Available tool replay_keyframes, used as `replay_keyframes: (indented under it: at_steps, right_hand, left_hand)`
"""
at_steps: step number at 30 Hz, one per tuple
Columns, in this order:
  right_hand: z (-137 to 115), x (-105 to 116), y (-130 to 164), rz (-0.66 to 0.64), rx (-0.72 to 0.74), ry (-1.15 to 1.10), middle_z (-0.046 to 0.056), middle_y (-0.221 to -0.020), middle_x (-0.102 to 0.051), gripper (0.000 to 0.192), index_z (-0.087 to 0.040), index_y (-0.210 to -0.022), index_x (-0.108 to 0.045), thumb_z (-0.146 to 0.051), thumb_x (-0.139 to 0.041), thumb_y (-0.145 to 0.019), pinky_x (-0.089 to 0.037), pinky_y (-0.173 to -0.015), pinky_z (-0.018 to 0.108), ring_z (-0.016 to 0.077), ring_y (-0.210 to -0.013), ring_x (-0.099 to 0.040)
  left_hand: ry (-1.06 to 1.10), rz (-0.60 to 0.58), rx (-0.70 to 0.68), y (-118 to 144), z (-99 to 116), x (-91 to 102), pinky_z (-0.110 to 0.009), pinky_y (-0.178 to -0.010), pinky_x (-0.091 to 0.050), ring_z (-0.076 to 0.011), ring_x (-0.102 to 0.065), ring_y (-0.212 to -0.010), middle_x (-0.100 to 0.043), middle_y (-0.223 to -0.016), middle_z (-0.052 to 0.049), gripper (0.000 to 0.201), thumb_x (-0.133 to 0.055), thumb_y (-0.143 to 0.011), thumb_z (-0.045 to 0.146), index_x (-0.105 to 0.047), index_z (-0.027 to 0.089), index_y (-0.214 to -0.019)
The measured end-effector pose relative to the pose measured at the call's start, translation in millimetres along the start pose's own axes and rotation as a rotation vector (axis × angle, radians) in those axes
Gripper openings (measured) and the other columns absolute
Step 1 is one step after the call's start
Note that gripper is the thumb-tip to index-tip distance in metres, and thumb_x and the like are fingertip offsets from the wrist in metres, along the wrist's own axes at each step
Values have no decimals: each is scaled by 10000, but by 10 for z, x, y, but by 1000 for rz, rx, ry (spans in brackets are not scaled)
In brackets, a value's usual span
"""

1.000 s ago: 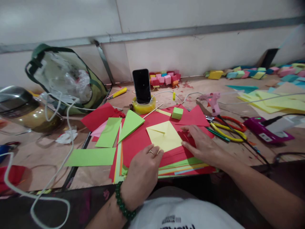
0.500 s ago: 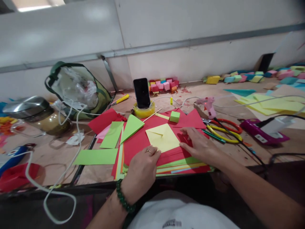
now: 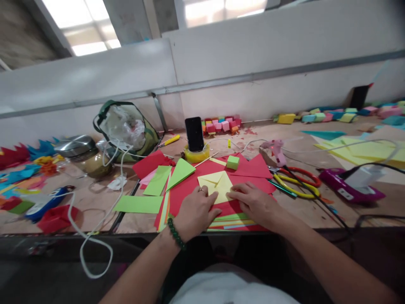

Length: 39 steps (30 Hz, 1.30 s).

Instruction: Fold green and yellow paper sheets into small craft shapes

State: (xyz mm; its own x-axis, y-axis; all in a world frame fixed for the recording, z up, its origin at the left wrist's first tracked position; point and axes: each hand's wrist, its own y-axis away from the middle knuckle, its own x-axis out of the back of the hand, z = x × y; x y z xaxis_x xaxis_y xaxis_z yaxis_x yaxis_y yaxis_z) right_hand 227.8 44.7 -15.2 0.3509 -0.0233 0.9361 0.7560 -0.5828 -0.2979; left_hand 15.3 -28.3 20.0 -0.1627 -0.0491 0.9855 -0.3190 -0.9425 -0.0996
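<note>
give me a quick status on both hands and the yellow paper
Left hand and right hand flat, open, pressing the folded yellow paper. Paper lies on the red sheet stack. Green cube and scissors nearby, apart.

Around the phone (image 3: pixel 194 133): one tape roll (image 3: pixel 196 155), one green cube (image 3: pixel 233 162), two scissors (image 3: pixel 297 179), one glue gun (image 3: pixel 276 149), two hands (image 3: pixel 196 210).

The near corner of the yellow folded paper (image 3: pixel 218 185) lies under the left hand (image 3: pixel 194 211) and right hand (image 3: pixel 253 202) — its lower edges can't be seen. Left of that paper, the white cable (image 3: pixel 95 236) loops below the table edge. The phone (image 3: pixel 194 134) behind it is dark — nothing readable on its screen.
</note>
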Motion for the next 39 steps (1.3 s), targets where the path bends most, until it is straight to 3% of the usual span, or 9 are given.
replay_keyframes:
  at_steps: [5, 9, 14, 18, 22, 27, 30, 34, 39]
  right_hand:
    - [60, 194, -119, -61, -35, -18, 104, -1199, -601, 456, -202, -1251, -561, -138, -518, -802, -501, -829, 318, 217, -1010, -608]
    - [2, 294, -239, -172, -8, 44, 81, -1006, -682, 251, -207, -982, -694, -146, -514, -819, -480, -770, 280, 205, -909, -629]
    - [-76, 262, -161, -122, -56, 35, 81, -981, -697, 286, -207, -1034, -686, -161, -545, -789, -471, -787, 299, 230, -938, -622]
    - [-100, 251, -110, -76, -147, 14, 118, -1068, -681, 435, -161, -1206, -610, -233, -574, -778, -479, -835, 371, 278, -986, -617]
    - [-100, 229, -134, -69, -153, -13, 110, -1086, -672, 394, -182, -1176, -627, -189, -532, -793, -488, -845, 382, 269, -980, -623]
    - [-98, 163, -70, -7, -145, -137, 86, -1162, -644, 537, -201, -1213, -585, -36, -462, -716, -512, -828, 308, 195, -939, -643]
    - [-91, 122, -35, 68, -209, -242, 104, -1182, -622, 410, -202, -1216, -570, -174, -479, -817, -536, -815, 321, 190, -920, -653]
    - [-82, 40, -56, 190, -307, -280, 154, -1276, -558, 423, -181, -1234, -559, -364, -506, -856, -451, -988, 446, 272, -1189, -534]
    - [-70, -9, -19, 176, -349, -524, 128, -1285, -545, 401, -203, -1207, -567, -398, -520, -860, -509, -925, 404, 238, -1086, -594]
  left_hand:
    - [-39, 15, -28, -147, -6, -24, -369, -797, -472, -273, -548, -974, -606, -1013, -124, 460, -497, -843, 576, -605, 146, -969]
    - [0, 19, -50, -244, -90, -30, -353, -772, -466, -264, -566, -942, -625, -984, -111, 508, -534, -820, 580, -575, 142, -1077]
    - [5, 32, -107, -234, -143, -44, -333, -791, -455, -251, -564, -934, -613, -959, -105, 480, -598, -760, 593, -646, 154, -946]
    - [-18, 68, -82, -195, -101, -47, -335, -796, -456, -240, -580, -919, -641, -931, -110, 330, -516, -864, 430, -651, 147, -969]
    - [5, 47, -110, -187, -97, -20, -355, -777, -474, -242, -606, -859, -666, -878, -107, 334, -450, -898, 401, -651, 156, -1004]
    - [223, 61, -71, -127, -212, -49, -339, -962, -436, -217, -557, -1109, -618, -1189, -107, 390, -444, -883, 226, -556, 192, -1255]
    - [269, 108, 109, -41, -250, -98, -433, -1051, -360, -307, -406, -1294, -415, -1422, -165, 662, -597, -799, 465, -436, 194, -1380]
    - [316, 15, 179, 31, -206, -142, -504, -1068, -309, -356, -372, -1310, -403, -1427, -175, 829, -688, -701, 532, -384, 255, -1421]
    - [423, 4, 125, 55, -139, -134, -449, -1078, -319, -315, -359, -1328, -337, -1488, -127, 749, -727, -700, 396, -437, 304, -1385]
